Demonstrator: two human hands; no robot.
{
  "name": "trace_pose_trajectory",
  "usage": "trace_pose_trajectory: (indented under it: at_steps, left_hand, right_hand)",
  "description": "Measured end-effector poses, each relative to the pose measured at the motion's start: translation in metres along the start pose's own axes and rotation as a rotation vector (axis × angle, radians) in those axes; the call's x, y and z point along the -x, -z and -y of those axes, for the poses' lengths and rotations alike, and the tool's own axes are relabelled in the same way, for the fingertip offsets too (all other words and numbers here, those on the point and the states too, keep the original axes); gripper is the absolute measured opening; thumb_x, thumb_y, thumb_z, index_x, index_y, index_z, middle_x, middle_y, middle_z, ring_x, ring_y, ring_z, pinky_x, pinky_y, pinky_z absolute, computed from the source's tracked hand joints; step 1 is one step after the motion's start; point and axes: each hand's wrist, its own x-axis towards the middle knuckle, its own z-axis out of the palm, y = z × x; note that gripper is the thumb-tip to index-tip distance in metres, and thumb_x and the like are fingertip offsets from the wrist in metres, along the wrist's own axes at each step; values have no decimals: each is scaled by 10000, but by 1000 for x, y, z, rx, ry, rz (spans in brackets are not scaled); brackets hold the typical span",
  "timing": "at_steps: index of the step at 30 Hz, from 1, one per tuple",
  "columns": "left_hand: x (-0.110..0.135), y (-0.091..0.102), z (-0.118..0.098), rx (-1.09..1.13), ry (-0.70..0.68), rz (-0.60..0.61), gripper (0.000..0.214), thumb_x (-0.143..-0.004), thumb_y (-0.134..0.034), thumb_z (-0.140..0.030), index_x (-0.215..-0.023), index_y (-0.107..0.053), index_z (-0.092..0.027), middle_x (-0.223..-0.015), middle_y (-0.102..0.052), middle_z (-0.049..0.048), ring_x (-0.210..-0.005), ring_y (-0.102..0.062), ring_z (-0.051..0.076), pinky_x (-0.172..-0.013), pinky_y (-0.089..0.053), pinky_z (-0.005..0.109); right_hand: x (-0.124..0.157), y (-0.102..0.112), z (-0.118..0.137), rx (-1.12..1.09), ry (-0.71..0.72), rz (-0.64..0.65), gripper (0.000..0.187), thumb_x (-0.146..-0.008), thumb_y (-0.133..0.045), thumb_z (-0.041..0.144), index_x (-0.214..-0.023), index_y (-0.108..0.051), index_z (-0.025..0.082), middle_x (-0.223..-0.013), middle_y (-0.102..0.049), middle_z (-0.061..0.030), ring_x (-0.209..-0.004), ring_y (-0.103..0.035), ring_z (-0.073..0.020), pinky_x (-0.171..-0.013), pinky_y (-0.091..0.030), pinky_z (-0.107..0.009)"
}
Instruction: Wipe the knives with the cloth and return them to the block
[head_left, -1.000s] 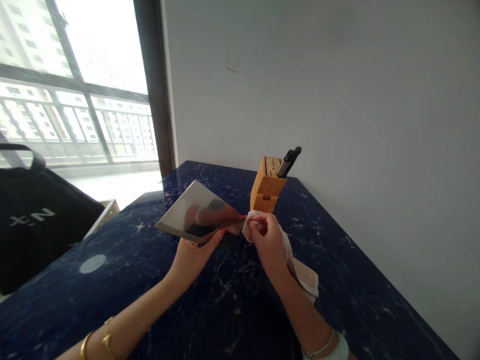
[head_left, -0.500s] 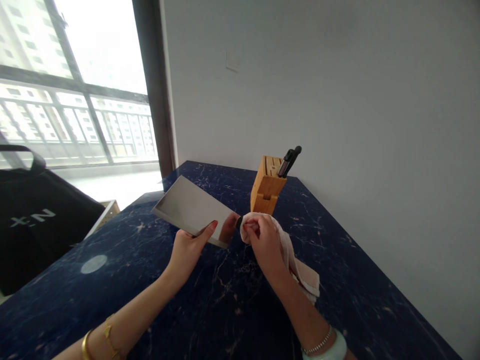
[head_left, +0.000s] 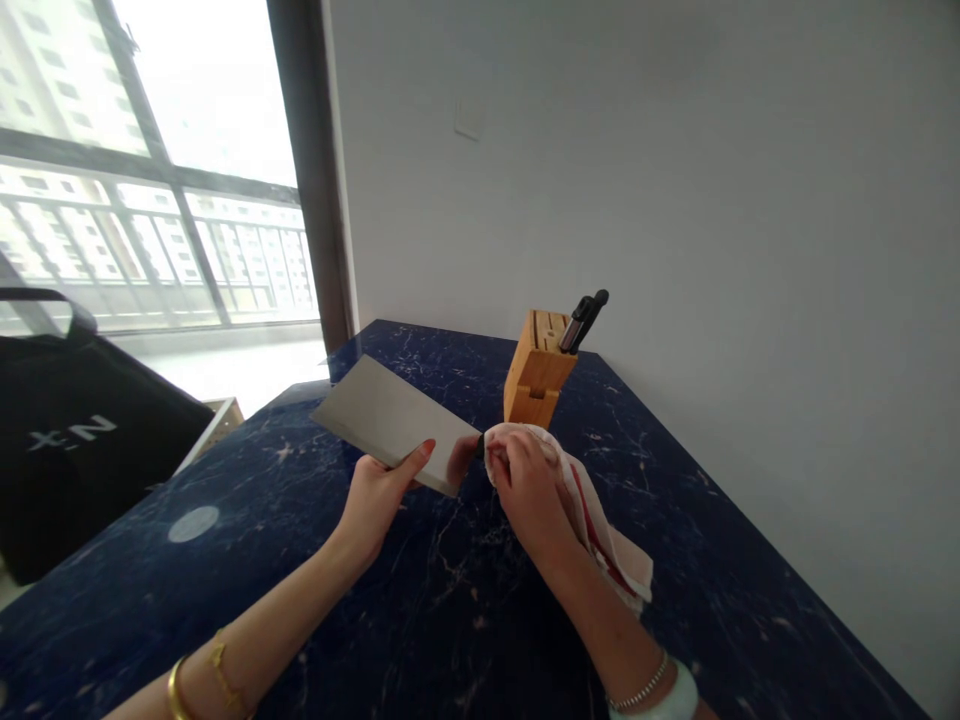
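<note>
A wide-bladed cleaver is held above the dark table, its blade pointing up and to the left. My left hand grips the blade by its lower edge, thumb on the flat face and fingers underneath. A pale pink towel with a red stripe is bunched in my right hand, wrapped around the cleaver's handle. Only a short dark bit of the handle shows between blade and cloth. The towel's loose end hangs along my right forearm.
Just beyond my right hand stands a wooden knife block, with black-handled tools in it. The blue marbled table meets a grey wall at the right. A pale round spot and a black bag are at the left.
The towel has shifted in my right hand, and its red stripe now shows along the hanging part. My left hand keeps its grip on the blade. The view has moved slightly.
</note>
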Motion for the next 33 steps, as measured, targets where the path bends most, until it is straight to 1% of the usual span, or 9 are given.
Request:
trace_pose_trajectory:
  at_steps: [5, 8, 12, 15, 19, 24, 26, 30, 33]
  left_hand:
    - [-1, 0, 0, 55, 8, 24, 388, -613, -715, -365, -885, -658, -95, -861, -701, 87, -773, -647, 240, -666, -532, 317]
    - [0, -1, 0, 59, -3, 25, 378, -608, -720, -359, -870, -660, -93, -840, -703, 82, -747, -647, 233, -660, -530, 314]
    - [4, -3, -3, -23, -35, 24, 331, -634, -702, -353, -848, -663, -104, -797, -706, 58, -712, -644, 217, -635, -519, 285]
    - [6, -4, -6, -103, -47, 9, 297, -644, -692, -360, -809, -668, -114, -754, -706, 41, -675, -642, 203, -594, -504, 253]
    - [7, -3, -6, -128, -54, -7, 303, -635, -696, -367, -805, -669, -117, -735, -706, 37, -646, -638, 197, -556, -489, 239]
    - [5, -3, -4, -52, -68, 17, 311, -633, -699, -354, -832, -668, -117, -794, -708, 49, -707, -641, 210, -623, -504, 265]
    - [5, -4, -3, -58, -78, 2, 314, -630, -700, -353, -822, -669, -107, -787, -707, 54, -701, -641, 210, -625, -504, 266]
    - [6, -4, -1, -147, -87, -28, 288, -636, -695, -352, -774, -673, -101, -757, -706, 53, -669, -636, 200, -563, -482, 232]
    - [6, -3, 0, -139, -89, -9, 271, -649, -690, -341, -789, -672, -110, -790, -706, 52, -690, -635, 198, -572, -481, 227]
  right_hand:
    - [1, 0, -12, 129, -41, -1, 141, -746, -424, 132, -805, -521, 215, -845, -561, -36, -839, -499, -187, -786, -365, -338]
    - [3, -1, -13, 184, -63, -4, 153, -721, -433, 111, -800, -518, 211, -822, -556, -45, -826, -493, -201, -784, -361, -349]
    - [5, -2, -1, 130, -41, -17, 138, -751, -419, 120, -818, -499, 211, -876, -541, -49, -873, -479, -196, -816, -361, -340]
    - [5, -2, 5, 65, -25, -8, 109, -778, -407, 146, -806, -485, 217, -870, -530, -40, -868, -476, -188, -810, -367, -337]
    - [5, -3, -1, 63, -73, -16, 99, -737, -434, 126, -759, -464, 218, -836, -524, -29, -829, -475, -182, -769, -374, -323]
    - [5, -4, -11, 147, -136, -45, 124, -684, -451, 103, -722, -448, 222, -780, -517, -18, -765, -465, -187, -707, -362, -321]
    - [5, -2, -9, 103, -112, -52, 114, -706, -443, 111, -736, -462, 219, -797, -527, -18, -787, -473, -182, -732, -358, -321]
    - [2, 1, -2, -30, -16, -38, 101, -757, -422, 129, -751, -485, 209, -834, -548, -19, -835, -490, -162, -778, -355, -299]
    - [1, 1, -4, -8, -45, -46, 100, -750, -426, 130, -746, -492, 205, -819, -560, -19, -813, -496, -161, -768, -351, -296]
